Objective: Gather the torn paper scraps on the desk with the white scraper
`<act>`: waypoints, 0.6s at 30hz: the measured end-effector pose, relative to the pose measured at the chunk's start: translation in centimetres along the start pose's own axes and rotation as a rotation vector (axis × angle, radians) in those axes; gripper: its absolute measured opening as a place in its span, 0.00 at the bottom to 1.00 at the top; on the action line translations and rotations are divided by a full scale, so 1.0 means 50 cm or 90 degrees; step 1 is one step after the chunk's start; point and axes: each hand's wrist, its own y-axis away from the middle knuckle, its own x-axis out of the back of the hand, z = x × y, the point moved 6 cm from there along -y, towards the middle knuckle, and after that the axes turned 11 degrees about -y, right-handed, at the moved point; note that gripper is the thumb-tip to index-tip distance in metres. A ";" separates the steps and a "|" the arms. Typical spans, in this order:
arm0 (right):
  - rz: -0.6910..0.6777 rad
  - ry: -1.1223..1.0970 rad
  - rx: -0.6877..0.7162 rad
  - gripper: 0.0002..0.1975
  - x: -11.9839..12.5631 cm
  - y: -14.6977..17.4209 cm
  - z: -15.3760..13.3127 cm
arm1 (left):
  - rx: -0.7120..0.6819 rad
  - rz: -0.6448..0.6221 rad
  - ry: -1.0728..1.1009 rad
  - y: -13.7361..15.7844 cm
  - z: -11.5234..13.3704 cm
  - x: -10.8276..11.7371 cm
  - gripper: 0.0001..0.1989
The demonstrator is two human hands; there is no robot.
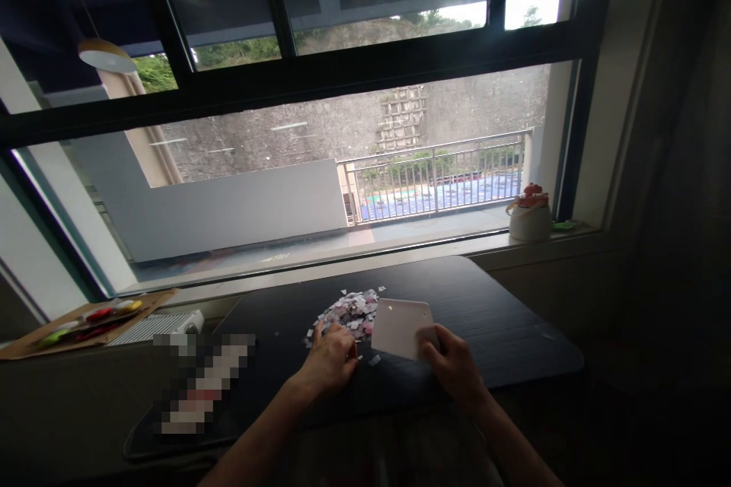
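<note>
A loose pile of small cut paper scraps (pixel 354 310), mostly white and grey, lies on the dark table (pixel 457 293). My left hand (pixel 331 358) is at the near edge of the pile, its fingers curled down and touching the scraps. What sits under those fingers is hidden. In my right hand (pixel 454 365) is a thin, flat white board (pixel 400 327) with a small hole near one corner. I grip it by its lower right corner, tilted, and its left edge is beside the pile. One stray scrap (pixel 375 359) lies just below the board.
A pixelated patch (pixel 209 384) covers something at the table's left. Beyond it are a brown paper sheet (pixel 85 323) with coloured pieces and a white ribbed object (pixel 160 326). A white bottle (pixel 529 219) with a reddish top stands on the windowsill (pixel 457 245), along the table's far side.
</note>
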 end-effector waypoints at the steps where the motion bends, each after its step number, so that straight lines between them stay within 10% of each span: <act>1: 0.000 0.000 0.001 0.08 0.000 0.000 -0.001 | -0.002 -0.002 -0.001 0.005 0.002 0.002 0.05; 10: 0.051 -0.003 -0.007 0.07 0.008 0.008 0.006 | -0.033 0.069 -0.046 0.070 0.009 0.025 0.10; 18: -0.089 -0.087 -0.005 0.10 -0.014 0.009 -0.002 | 0.046 0.187 0.000 0.115 -0.042 0.040 0.12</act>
